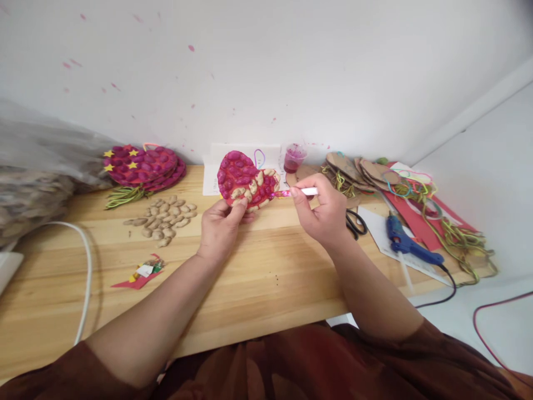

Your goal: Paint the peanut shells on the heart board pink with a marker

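My left hand [225, 225] grips the lower edge of a red disc covered with peanuts [239, 172], thumb in front. Many peanuts on it are painted magenta; a curved band and part of the right edge show bare tan shells. A small purple loop stands at its top. In my right hand [320, 208] is a paintbrush [308, 191] with a white handle, pinched between thumb and fingers. Its magenta-stained tip is at the disc's right edge. Behind the disc, a clear plastic cup [295, 158] with magenta paint stands near the wall.
Loose peanuts [164, 218] lie left of my hand, beside painted discs with yellow stars [139, 166] and a bag of peanuts [35, 194]. Rightward are cardboard discs [345, 169], black scissors [356, 223], a blue glue gun [410, 244] with its cord, and green cords [458, 236].
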`<state>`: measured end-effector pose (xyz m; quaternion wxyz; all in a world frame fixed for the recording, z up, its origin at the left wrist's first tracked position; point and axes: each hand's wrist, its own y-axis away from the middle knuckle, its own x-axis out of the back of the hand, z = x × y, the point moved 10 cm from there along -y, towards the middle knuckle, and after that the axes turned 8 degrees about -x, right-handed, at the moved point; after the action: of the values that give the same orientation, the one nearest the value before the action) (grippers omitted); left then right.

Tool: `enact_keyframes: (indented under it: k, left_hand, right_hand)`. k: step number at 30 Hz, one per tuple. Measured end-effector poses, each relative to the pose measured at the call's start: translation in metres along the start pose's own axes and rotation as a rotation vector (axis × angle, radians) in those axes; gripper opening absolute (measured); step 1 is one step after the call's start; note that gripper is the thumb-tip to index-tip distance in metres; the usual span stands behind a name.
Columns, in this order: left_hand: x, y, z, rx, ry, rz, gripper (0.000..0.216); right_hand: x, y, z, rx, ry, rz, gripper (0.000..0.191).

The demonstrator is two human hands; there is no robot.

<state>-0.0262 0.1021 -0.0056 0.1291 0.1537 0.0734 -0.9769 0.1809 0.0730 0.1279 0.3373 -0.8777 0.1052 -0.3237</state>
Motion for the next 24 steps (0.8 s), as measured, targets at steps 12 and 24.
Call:
enact_keyframes:
  k: [12, 24]
  left_hand:
    - [0.000, -0.001, -0.001, 0.002, 0.001, -0.002, 0.029]
    - [0.000, -0.001, -0.004, 0.024, 0.002, -0.002, 0.030]
  right_hand:
    - [-0.002, 0.000, 0.001, -0.007, 0.004, -0.012, 0.008]
    - [0.003, -0.003, 0.009, -0.053, 0.001, 0.009, 0.012]
